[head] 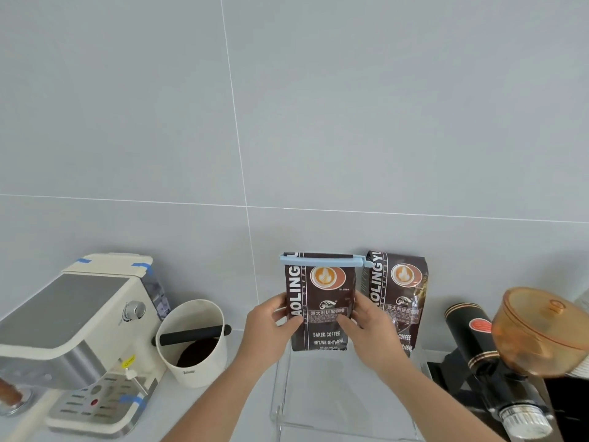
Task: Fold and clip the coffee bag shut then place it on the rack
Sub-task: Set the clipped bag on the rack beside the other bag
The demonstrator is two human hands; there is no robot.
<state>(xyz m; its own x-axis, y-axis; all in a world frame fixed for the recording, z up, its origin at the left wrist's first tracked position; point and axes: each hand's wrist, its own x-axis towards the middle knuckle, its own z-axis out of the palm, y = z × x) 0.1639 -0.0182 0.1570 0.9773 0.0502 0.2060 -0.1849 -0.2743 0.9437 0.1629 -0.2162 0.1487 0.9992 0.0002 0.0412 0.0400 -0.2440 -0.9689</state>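
A dark brown coffee bag [320, 295] stands upright at the back of a clear acrylic rack [318, 393], against the wall. A light blue clip [322, 260] runs across its folded top and holds it shut. My left hand [271, 327] grips the bag's left edge, thumb on the front. On the bag's right edge my right hand [366, 330] does the same. The bag's bottom edge sits at the rack's top surface.
A second, unclipped coffee bag [398, 291] stands just right of the first. A black grinder [478, 349] with an amber lidded hopper [541, 330] is at right. Left are a cream knock box [194, 342] and an espresso machine [79, 333].
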